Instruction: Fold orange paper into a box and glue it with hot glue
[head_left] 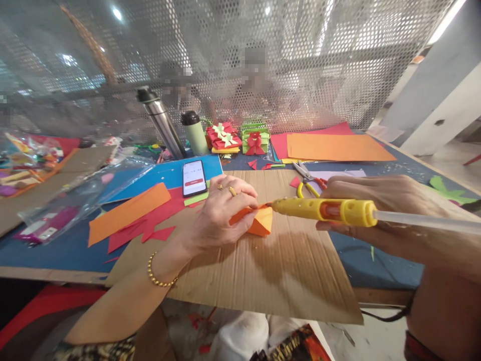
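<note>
Between the fingers and thumb of my left hand is a folded piece of orange paper, held just over a brown cardboard sheet. My right hand grips a yellow hot glue gun, a clear glue stick running out of its back end. The gun's nozzle points left and meets the paper's upper edge, or nearly so; I cannot tell if it touches. Behind my right hand lie scissors with yellow and red-orange handles.
A phone lies on a blue sheet. Beyond it stand a steel flask and a green bottle. Small red and green paper gift bags sit near the mesh screen. Orange sheets lie back right; cut paper strips lie left.
</note>
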A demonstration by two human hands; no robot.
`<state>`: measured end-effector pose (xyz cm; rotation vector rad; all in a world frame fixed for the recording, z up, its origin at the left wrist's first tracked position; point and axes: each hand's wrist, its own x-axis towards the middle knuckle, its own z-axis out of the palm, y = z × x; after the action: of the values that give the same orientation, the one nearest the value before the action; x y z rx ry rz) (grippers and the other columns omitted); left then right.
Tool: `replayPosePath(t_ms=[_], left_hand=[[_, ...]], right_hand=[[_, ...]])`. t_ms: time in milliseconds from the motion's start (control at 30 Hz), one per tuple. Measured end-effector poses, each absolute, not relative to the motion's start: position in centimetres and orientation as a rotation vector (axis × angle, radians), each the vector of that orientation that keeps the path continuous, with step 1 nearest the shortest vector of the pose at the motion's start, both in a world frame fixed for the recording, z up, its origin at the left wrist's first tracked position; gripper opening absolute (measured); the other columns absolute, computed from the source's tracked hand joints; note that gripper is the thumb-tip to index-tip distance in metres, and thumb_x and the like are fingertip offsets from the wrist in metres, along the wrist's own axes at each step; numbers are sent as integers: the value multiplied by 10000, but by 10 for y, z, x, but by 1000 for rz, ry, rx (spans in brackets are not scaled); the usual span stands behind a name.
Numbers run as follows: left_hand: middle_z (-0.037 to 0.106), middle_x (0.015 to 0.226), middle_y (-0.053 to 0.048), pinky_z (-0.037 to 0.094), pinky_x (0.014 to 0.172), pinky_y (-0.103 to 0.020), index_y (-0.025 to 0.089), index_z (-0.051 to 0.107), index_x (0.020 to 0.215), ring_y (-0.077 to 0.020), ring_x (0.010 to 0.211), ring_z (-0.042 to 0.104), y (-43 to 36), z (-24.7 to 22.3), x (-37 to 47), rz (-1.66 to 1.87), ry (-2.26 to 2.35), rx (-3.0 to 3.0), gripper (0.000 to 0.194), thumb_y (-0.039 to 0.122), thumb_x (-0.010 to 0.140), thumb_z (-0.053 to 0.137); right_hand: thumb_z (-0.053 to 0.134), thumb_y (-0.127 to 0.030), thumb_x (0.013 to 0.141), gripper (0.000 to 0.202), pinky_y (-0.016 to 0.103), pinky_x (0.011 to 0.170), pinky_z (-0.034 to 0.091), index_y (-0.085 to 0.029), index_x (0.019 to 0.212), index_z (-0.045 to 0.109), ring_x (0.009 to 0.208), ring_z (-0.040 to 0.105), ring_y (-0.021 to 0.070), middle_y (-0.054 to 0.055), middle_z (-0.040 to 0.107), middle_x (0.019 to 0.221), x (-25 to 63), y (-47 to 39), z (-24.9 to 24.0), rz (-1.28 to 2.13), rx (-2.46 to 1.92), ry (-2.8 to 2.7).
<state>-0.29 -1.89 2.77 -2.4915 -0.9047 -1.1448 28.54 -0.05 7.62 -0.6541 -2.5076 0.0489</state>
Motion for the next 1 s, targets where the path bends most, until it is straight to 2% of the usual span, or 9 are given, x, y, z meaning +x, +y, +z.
replayPosePath(t_ms=[133,333,533,633,833,1000], left_hand=[[725,939,-29,423,892,-417,217,585,891,-194,908,663,-18,27,-3,-1171,-907,-2508,94,126,907,602],[734,926,-25,421,891,-408,216,580,875,-184,897,665,-19,27,-4,-1178,-924,-2519,96,131,918,582],[730,907,-21,420,887,-408,217,569,872,-181,873,666,-19,28,-4,-1189,-923,-2522,107,124,926,562],[723,907,-24,417,890,-416,212,570,889,-183,871,669,-19,28,-4,-1182,-880,-2508,102,115,918,583],[722,899,-14,412,875,-415,220,580,914,-184,879,669,-21,29,-4,-1118,-782,-2459,124,99,904,602],[723,889,-5,407,860,-415,219,585,925,-178,852,660,-23,29,-5,-1068,-752,-2433,129,97,896,618]], right_hand=[[488,-415,1050,310,234,431,345,-238,797,508,469,442,77,-52,496,653,284,-1,79,71,-539,-2532],[467,-418,1053,319,223,421,365,-237,797,518,484,471,77,-37,515,677,286,-1,81,62,-562,-2548],[537,-356,1016,328,214,345,309,-249,714,465,400,385,67,-67,418,561,278,-6,91,40,-584,-2449],[550,-364,1011,325,224,363,342,-257,710,488,383,344,73,-73,397,539,277,-8,95,34,-560,-2424],[554,-417,1010,260,231,443,428,-264,800,563,410,409,74,-61,515,584,283,-8,94,-31,-636,-2353],[699,-427,886,284,273,444,433,-257,707,560,496,501,120,-35,565,607,267,-1,79,287,-840,-2045]])
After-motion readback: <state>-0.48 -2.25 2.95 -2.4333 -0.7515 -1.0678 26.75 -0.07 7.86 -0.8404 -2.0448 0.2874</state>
